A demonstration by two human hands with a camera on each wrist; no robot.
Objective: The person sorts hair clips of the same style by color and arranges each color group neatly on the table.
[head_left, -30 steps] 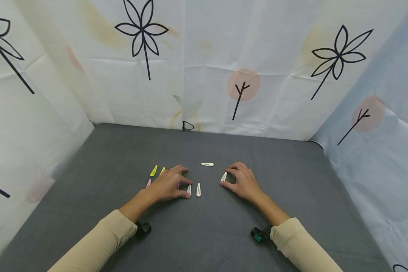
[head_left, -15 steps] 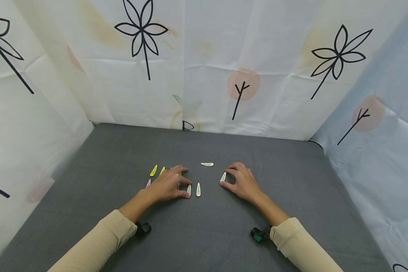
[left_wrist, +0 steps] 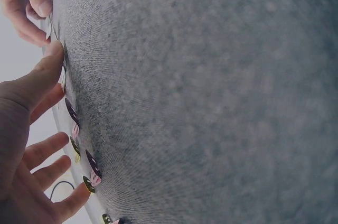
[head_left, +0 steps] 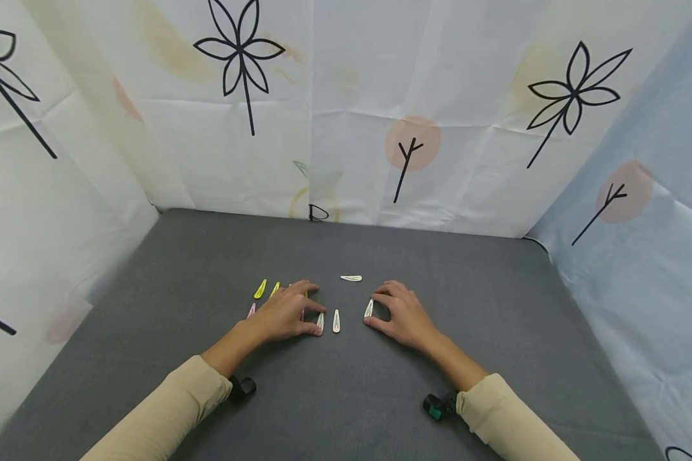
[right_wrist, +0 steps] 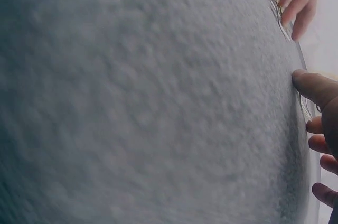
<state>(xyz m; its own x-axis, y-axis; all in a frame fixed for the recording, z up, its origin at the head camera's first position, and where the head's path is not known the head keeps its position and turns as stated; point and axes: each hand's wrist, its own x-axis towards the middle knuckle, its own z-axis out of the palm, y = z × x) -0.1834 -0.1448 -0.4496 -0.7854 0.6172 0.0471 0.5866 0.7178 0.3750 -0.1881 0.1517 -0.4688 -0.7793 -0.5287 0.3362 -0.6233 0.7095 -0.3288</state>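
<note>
In the head view, my left hand (head_left: 282, 314) stays low over the table, a white snap hair clip (head_left: 320, 321) held lengthwise between its thumb and index finger. Opposite it, the thumb and index finger of my right hand (head_left: 402, 317) pinch another white snap hair clip (head_left: 369, 308) by its ends. Between the hands lies a third white hair clip (head_left: 337, 321), pointing away from me and touched by neither hand. The left wrist view shows the other left fingers spread over several clips, among them a pink one (left_wrist: 95, 177). In the head view the left hand partly hides these.
Left of the hands lie two yellow clips (head_left: 260, 289) and a pink clip (head_left: 251, 310). Farther back, a white clip (head_left: 351, 278) lies sideways. The grey cloth-covered table (head_left: 346, 397) meets patterned white curtains (head_left: 346, 160) at the back and sides.
My right hand, with its white clip, has slid left and slightly toward me, nearer the middle clip. The left hand has stayed in place.
</note>
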